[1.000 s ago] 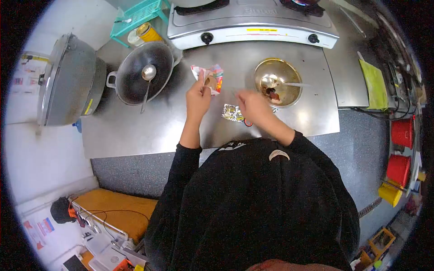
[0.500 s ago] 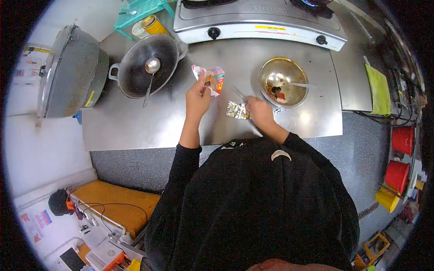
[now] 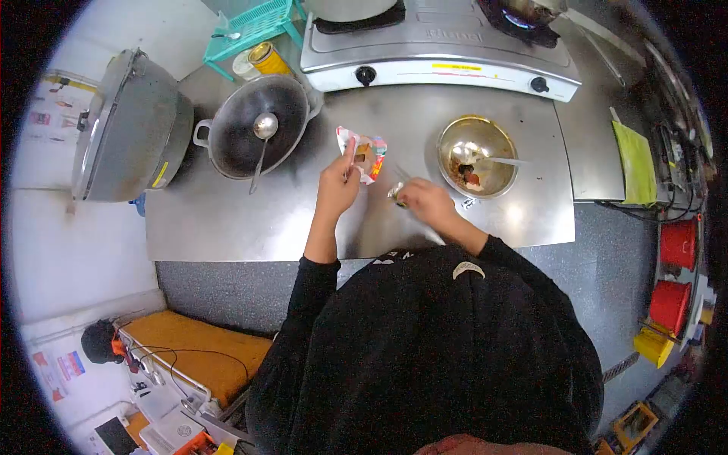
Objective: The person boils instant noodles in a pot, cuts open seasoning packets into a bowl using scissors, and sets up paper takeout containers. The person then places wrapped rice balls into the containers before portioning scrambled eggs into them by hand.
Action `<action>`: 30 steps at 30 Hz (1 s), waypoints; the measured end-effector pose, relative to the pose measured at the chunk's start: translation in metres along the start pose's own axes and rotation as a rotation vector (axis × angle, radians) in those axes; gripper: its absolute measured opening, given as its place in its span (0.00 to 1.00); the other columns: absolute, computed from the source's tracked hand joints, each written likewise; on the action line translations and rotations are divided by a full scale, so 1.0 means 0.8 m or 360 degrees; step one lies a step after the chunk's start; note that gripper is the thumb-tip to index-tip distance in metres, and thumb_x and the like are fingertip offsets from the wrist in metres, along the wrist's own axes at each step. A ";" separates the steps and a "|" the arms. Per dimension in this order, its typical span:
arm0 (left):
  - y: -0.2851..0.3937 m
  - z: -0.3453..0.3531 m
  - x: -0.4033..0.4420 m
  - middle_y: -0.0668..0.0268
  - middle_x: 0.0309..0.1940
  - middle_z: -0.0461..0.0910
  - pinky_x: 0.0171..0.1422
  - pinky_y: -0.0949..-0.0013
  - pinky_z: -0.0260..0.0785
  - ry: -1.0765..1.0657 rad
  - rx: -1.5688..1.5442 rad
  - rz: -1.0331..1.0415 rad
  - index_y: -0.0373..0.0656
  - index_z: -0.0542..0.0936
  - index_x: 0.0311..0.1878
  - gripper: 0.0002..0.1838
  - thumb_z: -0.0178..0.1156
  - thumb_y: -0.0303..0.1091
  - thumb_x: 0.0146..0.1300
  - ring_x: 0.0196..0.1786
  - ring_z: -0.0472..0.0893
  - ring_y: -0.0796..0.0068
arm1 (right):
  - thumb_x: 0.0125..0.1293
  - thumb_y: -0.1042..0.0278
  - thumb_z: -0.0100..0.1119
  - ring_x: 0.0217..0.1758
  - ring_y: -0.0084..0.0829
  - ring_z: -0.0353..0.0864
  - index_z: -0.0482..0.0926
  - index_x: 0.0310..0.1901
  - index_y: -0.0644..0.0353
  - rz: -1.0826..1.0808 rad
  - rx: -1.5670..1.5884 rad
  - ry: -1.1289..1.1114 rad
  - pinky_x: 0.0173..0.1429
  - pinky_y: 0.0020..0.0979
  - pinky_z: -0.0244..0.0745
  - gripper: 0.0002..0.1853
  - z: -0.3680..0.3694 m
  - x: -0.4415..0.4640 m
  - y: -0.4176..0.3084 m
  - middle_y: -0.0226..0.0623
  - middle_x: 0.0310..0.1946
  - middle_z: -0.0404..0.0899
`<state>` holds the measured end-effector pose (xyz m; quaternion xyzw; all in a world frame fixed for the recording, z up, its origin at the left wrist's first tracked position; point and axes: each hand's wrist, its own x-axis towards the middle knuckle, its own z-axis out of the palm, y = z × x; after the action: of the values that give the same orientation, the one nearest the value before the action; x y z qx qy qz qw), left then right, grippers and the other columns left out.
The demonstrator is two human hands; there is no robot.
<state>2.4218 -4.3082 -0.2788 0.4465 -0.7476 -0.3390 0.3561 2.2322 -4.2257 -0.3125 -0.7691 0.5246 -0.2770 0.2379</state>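
A colourful packet [image 3: 368,157], above the steel counter [image 3: 227,227], turns its red-printed edge toward four o'clock; its long axis is hard to read. The left hand [image 3: 339,186] pinches it, partly covering its lower left. At four o'clock from it, the right hand [image 3: 425,200] is curled and blurred beside crumpled foil [image 3: 395,192]; its grip I cannot tell. The bowl [image 3: 497,168] sits at three o'clock.

Hands [image 3: 338,186] [image 3: 426,203]: two, 11 and 2 o'clock. Wok [image 3: 229,130]: one, 10–11 o'clock. Metal bowl [image 3: 497,138]: one, 2 o'clock. Stove knobs [image 3: 365,76] [image 3: 539,85]: two, 12 and 2 o'clock.
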 end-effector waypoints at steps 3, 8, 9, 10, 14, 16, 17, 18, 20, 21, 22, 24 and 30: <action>0.012 0.002 -0.006 0.69 0.25 0.72 0.31 0.78 0.63 -0.0035 0.0007 -0.0026 0.52 0.64 0.61 0.29 0.50 0.23 0.54 0.24 0.66 0.84 | 0.47 0.85 0.56 0.30 0.32 0.75 0.75 0.30 0.62 0.0457 0.0860 0.1007 0.35 0.26 0.73 0.08 -0.019 0.016 -0.034 0.36 0.28 0.74; 0.020 0.031 -0.004 0.61 0.29 0.76 0.35 0.76 0.67 -0.0167 0.0011 0.0304 0.51 0.64 0.61 0.31 0.48 0.20 0.52 0.26 0.72 0.76 | 0.48 0.79 0.56 0.29 0.36 0.76 0.76 0.31 0.61 0.0334 0.0526 0.1115 0.34 0.29 0.75 0.07 -0.032 0.053 -0.044 0.39 0.28 0.76; 0.026 0.034 -0.004 0.62 0.29 0.76 0.36 0.76 0.67 -0.0174 -0.0026 0.0372 0.52 0.64 0.62 0.31 0.48 0.19 0.52 0.26 0.72 0.77 | 0.49 0.77 0.55 0.29 0.37 0.76 0.76 0.31 0.60 0.0251 0.0192 0.0924 0.34 0.31 0.75 0.06 -0.031 0.056 -0.038 0.40 0.27 0.77; 0.039 0.033 -0.005 0.62 0.30 0.76 0.38 0.76 0.68 -0.0114 -0.0067 0.0280 0.51 0.63 0.62 0.31 0.48 0.18 0.52 0.28 0.72 0.77 | 0.49 0.77 0.55 0.29 0.37 0.76 0.76 0.31 0.60 0.0246 0.0169 0.0962 0.34 0.31 0.75 0.06 -0.035 0.055 -0.037 0.40 0.27 0.77; 0.052 0.042 -0.005 0.60 0.29 0.76 0.34 0.78 0.66 -0.0183 -0.0175 0.0239 0.46 0.63 0.61 0.32 0.48 0.17 0.48 0.26 0.71 0.79 | 0.48 0.71 0.53 0.33 0.43 0.77 0.78 0.35 0.59 0.0450 -0.0465 0.0365 0.34 0.40 0.74 0.11 -0.054 0.056 -0.045 0.40 0.26 0.78; 0.046 0.054 -0.007 0.62 0.28 0.75 0.34 0.78 0.65 -0.0188 -0.0175 0.0299 0.47 0.63 0.61 0.33 0.48 0.17 0.48 0.25 0.70 0.81 | 0.52 0.72 0.50 0.33 0.42 0.79 0.75 0.45 0.52 0.0475 -0.0591 -0.0100 0.39 0.39 0.74 0.16 -0.061 0.060 -0.050 0.44 0.34 0.78; 0.042 0.059 -0.010 0.64 0.26 0.74 0.33 0.79 0.64 -0.0189 -0.0170 0.0346 0.47 0.63 0.62 0.33 0.48 0.17 0.48 0.25 0.69 0.83 | 0.52 0.72 0.50 0.33 0.42 0.79 0.75 0.45 0.52 0.0484 -0.0583 -0.0105 0.39 0.39 0.74 0.16 -0.060 0.059 -0.047 0.44 0.34 0.78; 0.040 0.059 -0.012 0.64 0.26 0.74 0.33 0.79 0.64 -0.0203 -0.0168 0.0330 0.47 0.63 0.62 0.33 0.48 0.17 0.48 0.25 0.69 0.83 | 0.51 0.73 0.50 0.37 0.42 0.78 0.76 0.44 0.54 0.0423 -0.0470 -0.0161 0.41 0.39 0.74 0.16 -0.059 0.057 -0.043 0.46 0.36 0.77; 0.031 0.060 -0.013 0.66 0.26 0.73 0.34 0.79 0.65 -0.0132 -0.0302 0.0098 0.47 0.62 0.62 0.33 0.48 0.16 0.49 0.26 0.69 0.84 | 0.50 0.75 0.49 0.41 0.43 0.77 0.76 0.43 0.57 0.0384 -0.0319 -0.0247 0.44 0.40 0.73 0.16 -0.053 0.047 -0.036 0.48 0.38 0.76; 0.044 0.051 -0.013 0.67 0.27 0.73 0.34 0.80 0.65 -0.0167 -0.0118 0.0028 0.46 0.63 0.62 0.32 0.48 0.17 0.50 0.26 0.70 0.84 | 0.50 0.76 0.49 0.43 0.43 0.76 0.76 0.40 0.58 0.0159 -0.0295 0.0161 0.46 0.39 0.72 0.14 -0.058 0.038 -0.040 0.48 0.40 0.75; 0.043 0.049 -0.015 0.67 0.27 0.73 0.34 0.80 0.65 -0.0154 -0.0164 0.0013 0.46 0.63 0.62 0.32 0.48 0.17 0.50 0.26 0.70 0.84 | 0.50 0.77 0.49 0.46 0.44 0.74 0.77 0.38 0.59 -0.0052 -0.0265 0.0567 0.47 0.39 0.72 0.13 -0.064 0.026 -0.047 0.48 0.42 0.75; 0.037 0.050 -0.018 0.67 0.27 0.73 0.34 0.79 0.65 -0.0150 -0.0209 -0.0046 0.46 0.63 0.61 0.31 0.48 0.17 0.50 0.26 0.70 0.84 | 0.51 0.77 0.48 0.43 0.43 0.75 0.77 0.36 0.59 -0.0122 -0.0012 0.0711 0.45 0.38 0.72 0.11 -0.101 -0.002 -0.068 0.44 0.41 0.76; 0.039 0.040 -0.016 0.71 0.33 0.75 0.33 0.82 0.62 -0.0154 -0.0137 -0.0227 0.48 0.64 0.61 0.29 0.49 0.22 0.53 0.26 0.65 0.88 | 0.52 0.63 0.56 0.34 0.42 0.76 0.77 0.34 0.59 0.1126 -0.0238 -0.0109 0.38 0.39 0.72 0.11 -0.121 -0.130 0.019 0.43 0.32 0.77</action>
<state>2.3866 -4.2787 -0.2726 0.4660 -0.7149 -0.4165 0.3134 2.1259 -4.1405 -0.2699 -0.5640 0.7688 -0.1125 0.2797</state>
